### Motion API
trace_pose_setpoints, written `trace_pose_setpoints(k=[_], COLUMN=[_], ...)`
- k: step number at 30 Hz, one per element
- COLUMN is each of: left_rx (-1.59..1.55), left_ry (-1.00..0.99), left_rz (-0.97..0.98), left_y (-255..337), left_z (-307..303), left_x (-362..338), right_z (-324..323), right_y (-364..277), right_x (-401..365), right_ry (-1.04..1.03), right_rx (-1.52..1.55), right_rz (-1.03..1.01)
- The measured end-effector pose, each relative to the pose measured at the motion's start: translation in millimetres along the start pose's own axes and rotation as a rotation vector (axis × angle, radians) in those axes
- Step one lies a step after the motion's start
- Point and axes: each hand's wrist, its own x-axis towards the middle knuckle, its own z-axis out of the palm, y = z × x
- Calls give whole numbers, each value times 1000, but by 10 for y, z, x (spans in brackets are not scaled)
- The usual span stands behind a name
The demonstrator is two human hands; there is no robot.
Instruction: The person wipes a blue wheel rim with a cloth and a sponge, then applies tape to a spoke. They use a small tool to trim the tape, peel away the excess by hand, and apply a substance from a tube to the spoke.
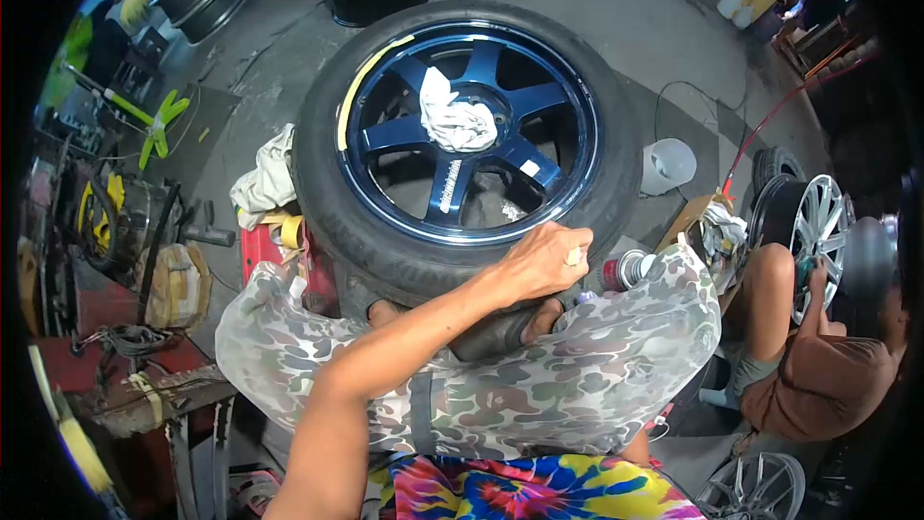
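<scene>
Wheel (472, 125) lies flat in front of the person, approx. centre of view, face up. The rim is glossy dark blue w/ thick spokes, white lettering on one spoke and a small white patch on another. A black tyre (322, 173) is fitted round it. A yellow tape strip (361, 87) follows the rim edge on the left. A crumpled white rag (457, 120) sits on the hub.

Left hand (549, 260) rests knuckles-up on the tyre's near side, fingers curled down at the rim edge. Can't tell if anything is pinched under them. Right hand doesn't show; some skin shows below the left forearm by a dark object, unclear what.

A spray can (626, 270) lies just right of the left hand, against the camo cloth (577, 366) over the person's lap.

Containers: a whitish tub (667, 166) stands on the floor right of the tyre, contents not visible. A cardboard box (695, 221) nearby has a white cloth bunched on it.

Another rag (269, 178) and a tape roll (291, 229) sit left of the tyre. At far right a co-worker (818, 376) sits by a silver wheel (818, 226).
</scene>
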Motion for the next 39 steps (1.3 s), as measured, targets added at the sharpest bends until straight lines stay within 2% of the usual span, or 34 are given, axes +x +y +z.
trace_pose_setpoints(k=[2, 6, 9, 11, 13, 15, 17, 19, 22, 24, 25, 27, 28, 29, 31, 35, 37, 38, 39], left_rx=[-115, -85, -50, -96, -279, -272, -646, -816, -832, -898, -865, -924, -915, -866, -485, -410, -370, -349, -350], left_ry=[-155, -220, -307, -328, -322, -300, -419, -306, -234, -79, -74, -74, -135, -160, -175, -281, -430, -471, -471], left_rz=[-252, -114, -152, -172, -70, -97, -326, -445, -471, -315, -459, -408, -318, -288, -233, -146, -269, -431, -427], left_y=[220, 118, 360, 310, 135, 61, -83, 78, -102, -260, -43, 48, -14, -74, -67, -40, 132, 144, 136], left_z=[-91, 56, 49, 145, 202, 163, 90, -106, -145, -99, -249, -284, -240, -207, -214, -280, -361, -299, -241], left_x=[-28, -85, -65, -56, -35, -8, 80, -3, 37, 50, 41, 22, 7, 2, 37, 34, -32, -39, -36], right_z=[-217, -645, -1032, -1248, -1437, -1535, -1715, -1771, -1880, -1927, -1993, -1975, -1993, -1962, -1926, -1979, -2016, -2019, -2002], right_y=[-43, -100, -70, -73, -77, -85, -14, -4, 0, -14, 9, 2, 22, 26, -20, -96, -115, -126, -149], right_x=[19, 87, 149, 184, 180, 234, 181, 197, 230, 276, 277, 334, 325, 375, 412, 482, 493, 506, 513], right_ry=[32, 105, 172, 211, 245, 263, 287, 303, 317, 312, 313, 302, 303, 298, 294, 283, 285, 281, 281], right_rx=[27, 76, 121, 138, 154, 154, 172, 180, 189, 181, 181, 175, 183, 182, 186, 180, 180, 181, 186], right_rz=[16, 24, 39, 45, 58, 59, 66, 75, 72, 68, 71, 70, 75, 70, 72, 48, 45, 38, 31])
